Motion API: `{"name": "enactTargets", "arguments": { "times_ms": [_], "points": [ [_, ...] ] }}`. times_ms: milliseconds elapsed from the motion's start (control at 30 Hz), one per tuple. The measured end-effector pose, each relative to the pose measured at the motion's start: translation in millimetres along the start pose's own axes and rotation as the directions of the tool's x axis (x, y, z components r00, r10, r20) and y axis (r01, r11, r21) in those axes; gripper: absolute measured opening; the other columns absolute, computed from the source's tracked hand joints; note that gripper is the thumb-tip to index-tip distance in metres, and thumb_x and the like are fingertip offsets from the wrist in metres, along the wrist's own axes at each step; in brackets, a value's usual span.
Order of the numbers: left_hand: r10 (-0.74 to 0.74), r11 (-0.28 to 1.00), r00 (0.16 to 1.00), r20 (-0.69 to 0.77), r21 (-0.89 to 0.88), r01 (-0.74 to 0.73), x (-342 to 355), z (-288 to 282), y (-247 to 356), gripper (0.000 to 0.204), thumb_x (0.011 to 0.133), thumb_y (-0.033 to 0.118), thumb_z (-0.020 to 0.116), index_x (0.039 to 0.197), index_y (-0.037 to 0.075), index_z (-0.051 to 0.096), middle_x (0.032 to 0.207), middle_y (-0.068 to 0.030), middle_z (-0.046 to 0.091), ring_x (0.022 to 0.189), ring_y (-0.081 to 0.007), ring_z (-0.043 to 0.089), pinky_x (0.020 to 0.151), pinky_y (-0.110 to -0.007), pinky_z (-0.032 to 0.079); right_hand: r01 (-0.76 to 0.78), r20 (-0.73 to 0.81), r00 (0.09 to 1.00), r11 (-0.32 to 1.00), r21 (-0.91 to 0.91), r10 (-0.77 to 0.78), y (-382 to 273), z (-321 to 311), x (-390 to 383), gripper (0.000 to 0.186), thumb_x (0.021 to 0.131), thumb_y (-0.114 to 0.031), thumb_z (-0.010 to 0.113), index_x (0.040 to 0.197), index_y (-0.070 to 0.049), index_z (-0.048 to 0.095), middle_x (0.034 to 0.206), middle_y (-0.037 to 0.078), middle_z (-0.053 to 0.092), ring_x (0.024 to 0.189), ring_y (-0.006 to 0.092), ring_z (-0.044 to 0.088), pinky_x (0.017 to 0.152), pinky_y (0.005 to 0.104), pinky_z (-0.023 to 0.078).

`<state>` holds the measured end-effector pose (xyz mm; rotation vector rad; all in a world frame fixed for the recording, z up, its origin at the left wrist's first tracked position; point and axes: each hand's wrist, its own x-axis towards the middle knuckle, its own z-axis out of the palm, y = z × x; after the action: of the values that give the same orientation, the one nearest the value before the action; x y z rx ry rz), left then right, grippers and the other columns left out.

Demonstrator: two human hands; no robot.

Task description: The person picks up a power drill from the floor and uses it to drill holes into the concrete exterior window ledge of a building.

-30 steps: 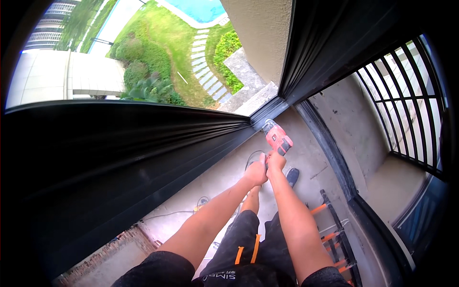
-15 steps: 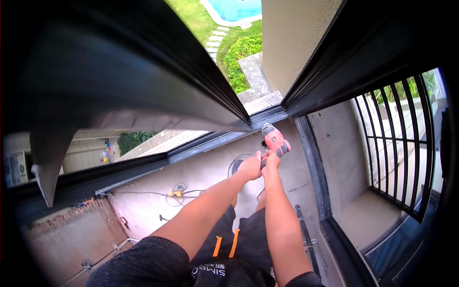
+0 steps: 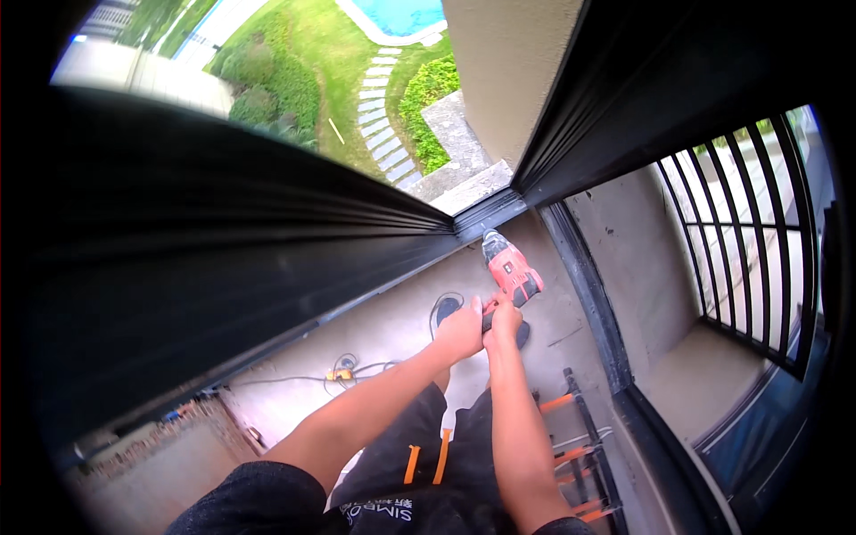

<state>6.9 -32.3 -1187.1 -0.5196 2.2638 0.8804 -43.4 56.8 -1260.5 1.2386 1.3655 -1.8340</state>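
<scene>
While both of your arms stretch out in front of you, your right hand [image 3: 506,318] is wrapped around the grip of the red power drill [image 3: 508,270], and your left hand [image 3: 461,332] is closed just beside it, pressing against the same grip from the left; how far its fingers reach round I cannot tell. The drill sits high and forward, its nose aimed up at the corner where the long black rail [image 3: 267,241] meets the black corner frame [image 3: 571,116], touching it or very near it. You appear to be standing well above the concrete floor [image 3: 392,325], with a ladder [image 3: 580,437] showing orange rungs just right of your legs and a yellow-plugged cable [image 3: 343,373] lying loose on the floor below. The likeliest trouble, as I judge it, is the bit skating off the metal: pushing at arm's length gives you little control, and a slip would throw your weight forward toward the open edge and the garden [image 3: 294,71] beyond. A jammed bit could also wrench the drill round in your wrists. If the tool left your hands, it could fall past the rail, and the cable is a trip hazard when you come down.
</scene>
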Motion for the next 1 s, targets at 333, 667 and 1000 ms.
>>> {"name": "enactTargets", "arguments": {
  "times_ms": [333,667,1000],
  "points": [
    [0.061,0.994,0.998,0.035,0.084,-0.064,55.4,-9.0,-52.2,0.052,0.094,0.031,0.068,0.128,0.001,0.043,0.099,-0.0333,0.073,0.095,-0.0526,0.072,0.084,-0.062,0.056,-0.010,-0.163,0.986,0.989,0.150,0.035,15.4,59.7,32.2,0.009,0.083,0.000,0.065,0.074,0.002,0.062,0.069,0.010,0.063,0.055,0.0214,0.062,0.050,0.0361,0.048],
    [-0.022,1.000,1.000,0.004,-0.006,0.022,51.2,23.0,-38.5,0.063,0.095,0.031,0.067,0.140,-0.004,0.041,0.112,-0.0340,0.073,0.107,-0.0508,0.072,0.094,-0.058,0.057,-0.037,-0.146,0.989,0.990,-0.134,0.017,16.0,39.2,38.5,0.015,0.081,-0.003,0.067,0.068,0.002,0.062,0.065,0.012,0.064,0.050,0.0232,0.061,0.048,0.0396,0.048],
    [0.023,0.997,1.000,-0.013,0.079,-0.022,-8.3,13.5,-4.8,0.054,0.093,0.028,0.069,0.126,-0.003,0.040,0.101,-0.0357,0.073,0.096,-0.0527,0.073,0.087,-0.061,0.057,-0.037,0.060,0.998,0.986,0.165,0.027,9.7,-5.3,-7.2,0.009,0.086,-0.004,0.065,0.080,0.002,0.064,0.071,0.010,0.063,0.059,0.0218,0.062,0.058,0.0356,0.050]
  ]
}}
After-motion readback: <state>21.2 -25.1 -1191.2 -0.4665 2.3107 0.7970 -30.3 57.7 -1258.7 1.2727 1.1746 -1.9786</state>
